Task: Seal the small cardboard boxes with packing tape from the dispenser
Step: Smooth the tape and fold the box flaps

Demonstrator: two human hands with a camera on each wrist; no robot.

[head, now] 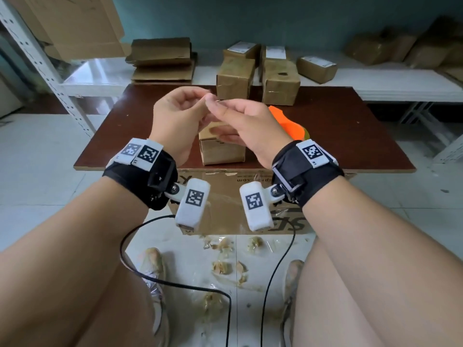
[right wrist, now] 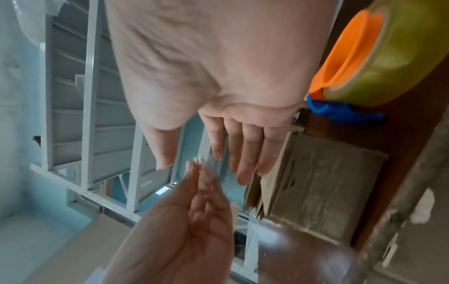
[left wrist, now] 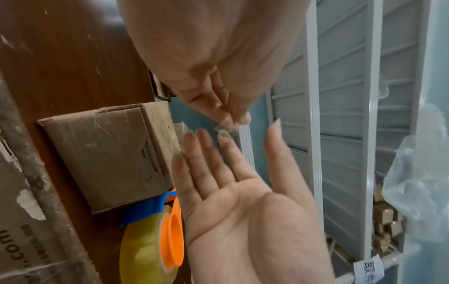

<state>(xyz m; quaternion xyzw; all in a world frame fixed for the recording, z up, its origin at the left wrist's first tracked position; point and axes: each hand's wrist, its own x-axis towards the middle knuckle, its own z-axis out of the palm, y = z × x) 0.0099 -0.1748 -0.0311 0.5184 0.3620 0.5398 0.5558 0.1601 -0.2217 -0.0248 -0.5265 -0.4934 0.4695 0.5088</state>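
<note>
A small cardboard box (head: 220, 151) (left wrist: 104, 153) stands on the brown table (head: 338, 136), near its front edge. Above the box both hands are raised with their fingertips meeting. My left hand (head: 199, 98) (left wrist: 230, 117) has its fingers gathered and pinches a small scrap of clear tape (left wrist: 226, 127). My right hand (head: 220, 106) (left wrist: 233, 140) is open with straight fingers and its thumb held apart; its index fingertip touches the scrap. The tape dispenser (head: 288, 123) (left wrist: 150, 246) (right wrist: 364, 57), orange and blue with a yellowish roll, lies on the table just right of the box, partly hidden by the right hand.
Two taped boxes (head: 235, 78) (head: 280, 83) stand at the table's far edge. Behind them a white shelf (head: 400, 83) holds more boxes and flattened cardboard (head: 162, 58). A big carton (head: 238, 196) sits under the table. Tape scraps (head: 225, 266) and cables lie on the floor.
</note>
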